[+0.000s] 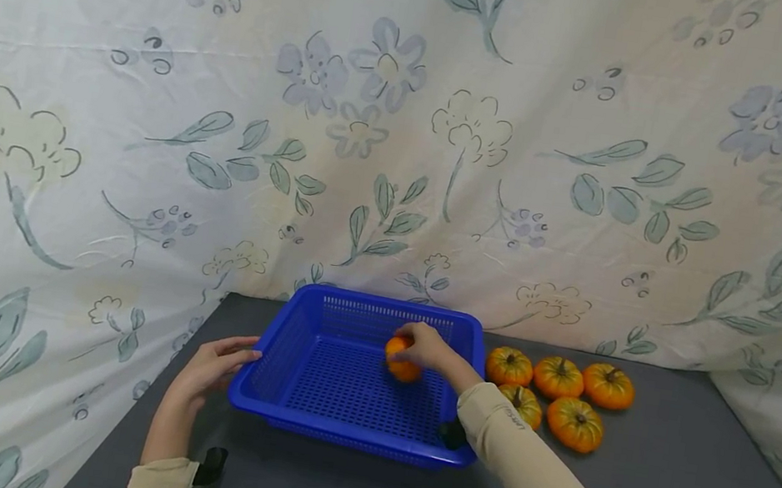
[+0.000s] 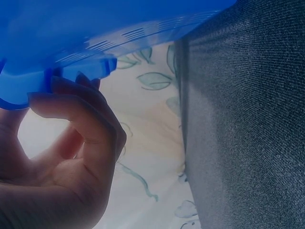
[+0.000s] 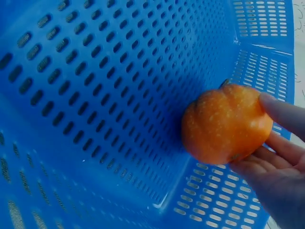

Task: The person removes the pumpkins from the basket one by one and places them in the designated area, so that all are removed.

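A blue plastic basket (image 1: 347,433) with slotted walls and floor stands on the dark table. My left hand (image 1: 211,369) holds its left rim, fingers curled under the edge (image 2: 76,129) in the left wrist view. Inside the basket, toward its right side, my right hand (image 1: 427,346) grips a small orange pumpkin (image 1: 404,370). The right wrist view shows that pumpkin (image 3: 224,126) between thumb and fingers, its short dark stem facing away from the palm. Nothing else lies in the basket.
Several orange-and-yellow pumpkins (image 1: 575,424) sit grouped on the table just right of the basket, partly behind the right forearm. The dark grey cloth (image 1: 689,483) covers the table. A flower-printed curtain (image 1: 404,153) hangs behind the table and along its sides.
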The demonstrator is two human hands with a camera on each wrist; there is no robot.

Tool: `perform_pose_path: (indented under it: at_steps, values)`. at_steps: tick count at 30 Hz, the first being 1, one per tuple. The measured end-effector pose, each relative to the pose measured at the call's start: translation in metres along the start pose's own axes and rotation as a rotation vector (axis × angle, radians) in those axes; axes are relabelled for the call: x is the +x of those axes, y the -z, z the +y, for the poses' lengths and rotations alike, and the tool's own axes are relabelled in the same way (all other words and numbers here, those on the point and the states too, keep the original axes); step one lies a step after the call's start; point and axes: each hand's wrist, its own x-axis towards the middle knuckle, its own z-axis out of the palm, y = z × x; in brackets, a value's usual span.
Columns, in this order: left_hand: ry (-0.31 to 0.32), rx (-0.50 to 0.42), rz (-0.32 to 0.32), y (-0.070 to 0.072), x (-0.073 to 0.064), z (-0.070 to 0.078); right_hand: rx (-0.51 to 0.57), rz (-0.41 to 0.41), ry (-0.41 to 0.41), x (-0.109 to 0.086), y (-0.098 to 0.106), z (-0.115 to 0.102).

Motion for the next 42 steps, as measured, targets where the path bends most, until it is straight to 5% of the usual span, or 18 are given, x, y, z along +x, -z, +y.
perform_pose_path:
  at_steps: [12,42]
  values:
    - [-0.001,0.000,-0.001,0.000,0.001,0.000,0.174,-0.162,0.015,-0.002,-0.002,-0.004]
    - [0.010,-0.008,-0.013,0.001,0.000,0.000,0.006,-0.235,-0.109,-0.011,0.017,-0.007]
